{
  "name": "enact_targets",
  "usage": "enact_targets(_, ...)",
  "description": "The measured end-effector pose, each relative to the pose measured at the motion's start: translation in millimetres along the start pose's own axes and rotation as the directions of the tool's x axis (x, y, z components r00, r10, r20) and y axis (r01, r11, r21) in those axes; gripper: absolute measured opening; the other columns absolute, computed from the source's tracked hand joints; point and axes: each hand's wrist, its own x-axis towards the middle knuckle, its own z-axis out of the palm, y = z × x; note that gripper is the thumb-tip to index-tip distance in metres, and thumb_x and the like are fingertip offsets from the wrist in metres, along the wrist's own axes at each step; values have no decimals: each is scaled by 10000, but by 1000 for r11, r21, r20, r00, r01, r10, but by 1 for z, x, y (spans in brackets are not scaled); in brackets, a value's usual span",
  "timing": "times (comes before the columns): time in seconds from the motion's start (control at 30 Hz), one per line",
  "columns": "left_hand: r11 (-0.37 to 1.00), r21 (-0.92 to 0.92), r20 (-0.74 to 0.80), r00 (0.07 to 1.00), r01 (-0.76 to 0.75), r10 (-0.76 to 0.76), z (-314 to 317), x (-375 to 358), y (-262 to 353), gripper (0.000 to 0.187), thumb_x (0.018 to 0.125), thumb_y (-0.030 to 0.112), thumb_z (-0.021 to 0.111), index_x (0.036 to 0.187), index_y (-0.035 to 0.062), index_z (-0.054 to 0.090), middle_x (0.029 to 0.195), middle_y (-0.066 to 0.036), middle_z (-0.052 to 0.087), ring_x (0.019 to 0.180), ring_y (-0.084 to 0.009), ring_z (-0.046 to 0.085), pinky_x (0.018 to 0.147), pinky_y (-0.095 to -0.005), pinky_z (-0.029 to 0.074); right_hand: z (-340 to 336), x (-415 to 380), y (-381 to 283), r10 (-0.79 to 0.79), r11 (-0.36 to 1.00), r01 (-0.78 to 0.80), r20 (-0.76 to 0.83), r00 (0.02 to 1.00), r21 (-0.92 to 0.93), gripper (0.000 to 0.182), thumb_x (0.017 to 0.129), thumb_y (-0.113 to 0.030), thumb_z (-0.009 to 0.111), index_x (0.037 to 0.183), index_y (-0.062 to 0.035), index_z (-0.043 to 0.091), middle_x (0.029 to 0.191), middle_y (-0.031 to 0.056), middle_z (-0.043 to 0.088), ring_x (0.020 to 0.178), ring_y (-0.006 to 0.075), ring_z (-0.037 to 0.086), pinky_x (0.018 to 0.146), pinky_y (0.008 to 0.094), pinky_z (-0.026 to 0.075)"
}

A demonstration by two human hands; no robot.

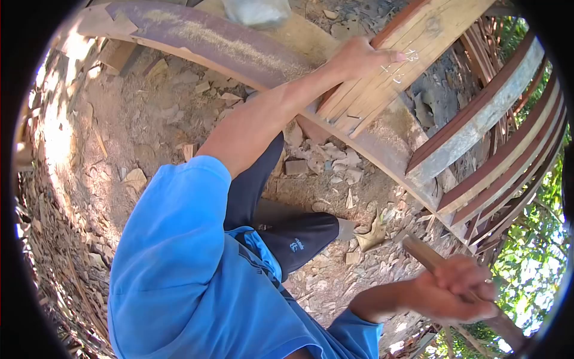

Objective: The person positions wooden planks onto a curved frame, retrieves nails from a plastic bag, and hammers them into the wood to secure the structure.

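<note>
My left hand presses on a thick wooden board, its thumb on the upper face and its fingers over the near edge. Pale chalk-like marks show beside the thumb. Two nails stick out near the board's lower end, which rests on a long wooden beam. Away at the lower right, my right hand is wrapped round the wooden handle of a hammer. The hammer's far end is dark and blurred at the picture's edge, so its head is hard to make out.
Several reddish-brown slats join the beam on the right. A curved plank dusted with sawdust lies at the upper left, near a whitish bag-like object. Wood chips and dry leaves cover the ground around my legs.
</note>
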Motion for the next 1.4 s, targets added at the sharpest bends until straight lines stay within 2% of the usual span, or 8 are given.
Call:
enact_targets(0.13, 1000, 6, -4, 1000, 11, -11, -3, -3, 6, 756, 713, 723, 724, 1048, 46, 754, 909, -160, 733, 865, -260, 712, 805, -375, 533, -22, -80, 107, 591, 246, 297, 386, 708, -923, 283, 957, -246, 595, 855, 7, 671, 707, 144, 663, 585, 280, 627, 547, 449, 510)
enact_targets(0.4, 1000, 6, 57, 998, 19, -19, -4, -8, 8, 822, 729, 743, 705, 1101, 9, 727, 926, -167, 732, 871, -248, 720, 809, -360, 550, -34, -3, 16, -76, 911, 109, 99, 992, -397, 236, 975, -209, 557, 876, -11, 639, 683, 111, 631, 602, 245, 609, 577, 369, 508)
enact_targets(0.57, 999, 13, 28, 999, -43, 43, -3, 0, 0, 823, 734, 750, 697, 1083, 5, 725, 906, -167, 728, 836, -246, 724, 780, -356, 560, -7, -84, 120, 697, 430, 119, 413, 586, -895, 241, 985, -238, 548, 975, -31, 671, 810, 108, 664, 713, 251, 617, 681, 379, 507)
enact_targets(0.77, 1000, 24, 16, 1000, 13, -13, -2, 0, 4, 718, 749, 677, 727, 1046, 23, 740, 874, -144, 725, 807, -261, 714, 755, -394, 545, -49, -7, 32, -109, 667, 353, 382, 918, -656, 187, 963, -154, 543, 1004, -24, 672, 735, 106, 637, 618, 194, 588, 587, 284, 475)
enact_targets(0.83, 1000, -3, 15, 1000, 4, -4, 0, 0, -1, 714, 749, 675, 729, 1053, 29, 740, 881, -143, 725, 810, -262, 712, 761, -399, 543, -44, -8, 30, -75, 864, 152, 177, 981, -479, 204, 975, -180, 544, 981, -13, 661, 714, 119, 632, 591, 208, 581, 562, 316, 459)
enact_targets(1.0, 999, -33, 26, 1000, -7, 8, 11, -10, -2, 695, 756, 673, 727, 1019, 31, 749, 867, -148, 729, 808, -259, 714, 763, -395, 545, -8, -96, 118, 668, 497, 76, 437, 602, -864, 287, 1005, -247, 546, 923, 13, 635, 661, 149, 620, 523, 244, 562, 499, 397, 418)
enact_targets(1.27, 994, -101, 57, 998, 31, -25, -3, -1, 7, 701, 767, 651, 735, 1003, -10, 724, 911, -181, 732, 845, -291, 724, 807, -405, 556, -17, -102, 83, 684, 547, -434, 83, 725, -715, 379, 1017, -301, 582, 811, 15, 553, 635, 9, 456, 620, 99, 406, 546, 314, 364)
enact_targets(1.4, 997, 73, -74, 996, -36, 42, -5, -11, 24, 732, 776, 639, 729, 1081, -25, 685, 983, -231, 719, 960, -308, 713, 868, -422, 542, -27, -118, 118, 674, 494, -420, 30, 738, -761, 447, 1031, -350, 535, 821, 44, 561, 631, 150, 527, 590, 255, 489, 574, 418, 410)
